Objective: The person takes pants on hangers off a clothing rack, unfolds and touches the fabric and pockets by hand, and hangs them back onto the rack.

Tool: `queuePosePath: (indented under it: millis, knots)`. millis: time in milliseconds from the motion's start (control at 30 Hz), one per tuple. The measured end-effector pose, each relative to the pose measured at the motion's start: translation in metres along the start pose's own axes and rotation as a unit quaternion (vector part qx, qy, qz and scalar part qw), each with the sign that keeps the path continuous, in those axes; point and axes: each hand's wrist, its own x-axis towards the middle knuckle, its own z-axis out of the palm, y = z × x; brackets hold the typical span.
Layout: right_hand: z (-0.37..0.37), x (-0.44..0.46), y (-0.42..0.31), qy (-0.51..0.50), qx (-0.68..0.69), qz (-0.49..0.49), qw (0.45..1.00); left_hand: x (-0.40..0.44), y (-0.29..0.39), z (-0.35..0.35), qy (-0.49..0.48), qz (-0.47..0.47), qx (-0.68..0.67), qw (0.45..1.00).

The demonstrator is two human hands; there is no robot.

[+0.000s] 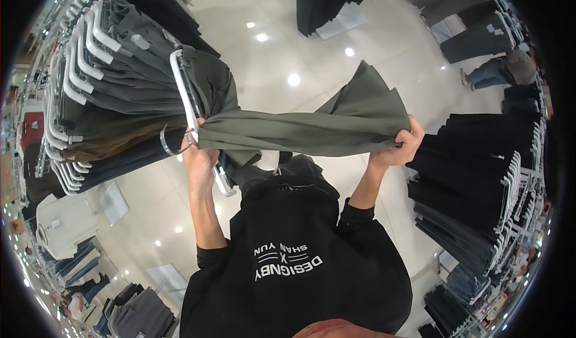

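Olive-green trousers (288, 131) stretch sideways between my hands in the head view, gathered at the left and fanning out at the right. My left hand (201, 152) is closed around the white hanger (183, 86) and the cloth beside it; the hanger's metal hook (170, 141) sticks out to the left. More of the green cloth hangs behind and below the hanger. My right hand (403, 145) grips the far end of the fabric, its fingers curled over the edge.
At the left, a rack holds dark trousers (129, 74) on white hangers (78, 68), close to my left hand. Black trousers (462, 158) hang on another rack at the right. A person (501, 71) stands farther off, upper right. Glossy tile floor (288, 50) lies between.
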Motion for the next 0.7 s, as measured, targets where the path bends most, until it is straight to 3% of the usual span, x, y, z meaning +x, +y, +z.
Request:
queuePosePath:
  millis: [100,300,333,367,467,600,700]
  knots:
    - [-0.003,0.002,0.001,-0.005,-0.017,-0.016,1.000,0.000,0.001,0.006,0.030,-0.010,0.018,0.999]
    - [-0.002,0.008,-0.004,0.003,-0.038,-0.002,0.999,-0.002,0.004,0.007,0.003,0.007,0.002,1.000]
    - [-0.002,0.009,-0.006,-0.001,-0.042,0.006,0.999,-0.005,0.012,0.013,0.004,0.003,-0.045,0.999]
    - [-0.005,0.007,-0.003,-0.030,-0.048,0.052,0.997,-0.007,0.016,0.015,0.008,0.004,-0.042,0.999]
    - [-0.017,0.006,0.016,-0.266,-0.039,0.216,0.939,-0.017,0.030,0.019,0.008,0.016,-0.039,0.999]
    - [-0.012,0.008,0.000,-0.493,0.097,0.303,0.810,-0.019,0.036,0.016,-0.020,0.050,-0.016,0.998]
    - [-0.004,0.003,-0.010,-0.599,0.175,0.301,0.721,-0.020,0.038,0.020,-0.051,0.066,-0.003,0.997]
